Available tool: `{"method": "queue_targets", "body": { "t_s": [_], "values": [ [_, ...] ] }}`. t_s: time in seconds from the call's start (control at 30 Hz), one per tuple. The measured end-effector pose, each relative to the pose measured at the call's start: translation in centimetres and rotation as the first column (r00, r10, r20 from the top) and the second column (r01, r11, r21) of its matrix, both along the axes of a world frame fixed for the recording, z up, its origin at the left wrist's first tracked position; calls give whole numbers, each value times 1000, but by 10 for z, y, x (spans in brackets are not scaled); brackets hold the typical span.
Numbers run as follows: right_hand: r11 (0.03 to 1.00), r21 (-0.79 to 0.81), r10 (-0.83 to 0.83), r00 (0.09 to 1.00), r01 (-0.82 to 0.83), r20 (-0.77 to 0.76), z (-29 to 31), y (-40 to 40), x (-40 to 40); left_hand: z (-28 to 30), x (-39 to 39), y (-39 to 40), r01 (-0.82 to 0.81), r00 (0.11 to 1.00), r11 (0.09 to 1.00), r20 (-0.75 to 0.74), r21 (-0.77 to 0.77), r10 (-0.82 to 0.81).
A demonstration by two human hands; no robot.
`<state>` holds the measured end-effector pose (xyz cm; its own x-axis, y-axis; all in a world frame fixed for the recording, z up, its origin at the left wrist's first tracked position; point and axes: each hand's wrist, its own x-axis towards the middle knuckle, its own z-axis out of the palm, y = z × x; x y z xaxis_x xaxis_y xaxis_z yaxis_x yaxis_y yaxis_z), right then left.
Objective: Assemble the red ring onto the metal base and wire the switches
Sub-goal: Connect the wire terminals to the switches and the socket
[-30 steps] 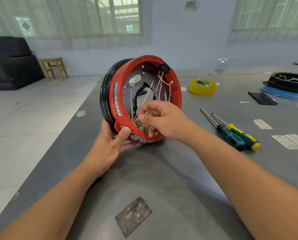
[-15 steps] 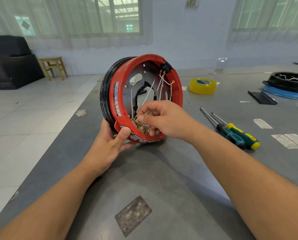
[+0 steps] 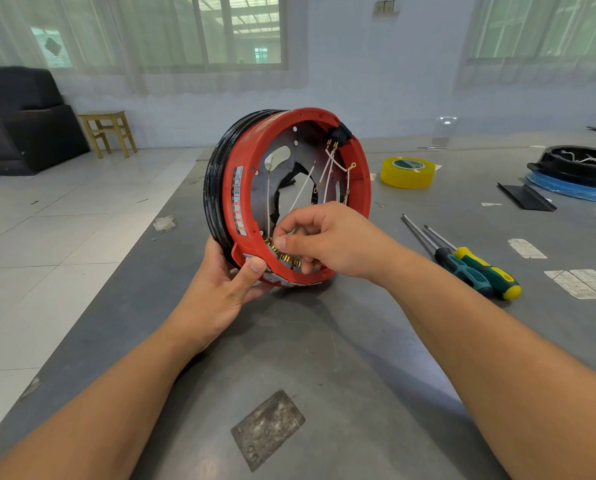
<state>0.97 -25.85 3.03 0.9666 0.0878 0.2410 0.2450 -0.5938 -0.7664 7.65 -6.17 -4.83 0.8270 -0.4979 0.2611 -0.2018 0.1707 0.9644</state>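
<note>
The left hand (image 3: pixel 227 289) grips the upright red ring (image 3: pixel 360 188) at its lower edge while the right hand (image 3: pixel 327 240) pinches the brass terminals (image 3: pixel 282 253) inside it.

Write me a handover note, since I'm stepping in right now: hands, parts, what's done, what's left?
Left hand grips the lower rim of the red ring, holding the assembly on edge on the table.
Right hand pinches at the brass terminals inside the bottom rim.
Done: ring sits on the metal base.
Left: several white wires hang with free ends. Screwdrivers lie to the right.
</note>
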Motion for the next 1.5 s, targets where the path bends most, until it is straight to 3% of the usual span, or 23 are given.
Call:
{"method": "queue_targets", "body": {
  "t_s": [0.17,0.33,0.4,0.47,0.57,0.7,0.93,1.0,1.07,1.1,1.17,1.2,1.27,1.4,1.5],
  "values": [
    [999,0,-45,997,45,66,-4,6,0,1,0,-1,-12,999,999,-35,-36,10],
    [981,83,-194,945,178,265,-23,12,4,2,2,2,-30,991,993,-135,-117,14],
    [963,-14,-235,858,271,456,-34,11,2,2,3,3,-39,987,986,-162,-160,13],
    [904,-218,-187,801,367,569,-48,10,-2,2,4,3,-40,983,978,-183,-203,2],
    [802,-423,-147,825,422,546,-64,11,-4,3,5,4,-46,977,970,-212,-238,-5],
    [837,-339,-200,816,430,542,-70,19,-2,1,7,5,-36,974,970,-224,-239,-20],
    [846,-351,-183,838,401,514,-70,17,-1,0,3,-1,-74,975,977,-221,-200,28],
    [841,-370,-172,844,394,509,-68,13,-1,0,1,-4,-251,966,965,-78,-80,245],
    [815,-419,-152,845,401,513,-67,8,-2,2,3,1,-504,831,863,295,40,471],
    [797,-448,-141,845,406,516,-66,5,-2,3,5,7,-576,714,816,516,48,473],
    [758,-499,-116,839,421,531,-63,1,-2,6,9,15,-619,457,779,853,101,253],
    [737,-521,-101,832,430,545,-63,-1,-2,7,9,15,-622,375,764,922,170,100],
    [695,-563,-65,818,448,571,-63,-1,-2,6,7,13,-644,350,704,934,300,-78],
    [646,-612,-7,805,456,593,-63,1,-3,8,8,10,-664,290,706,955,246,-61],
    [663,-618,13,818,423,575,-60,-1,-6,9,9,12,-643,317,724,947,251,-47]
  ]
}}
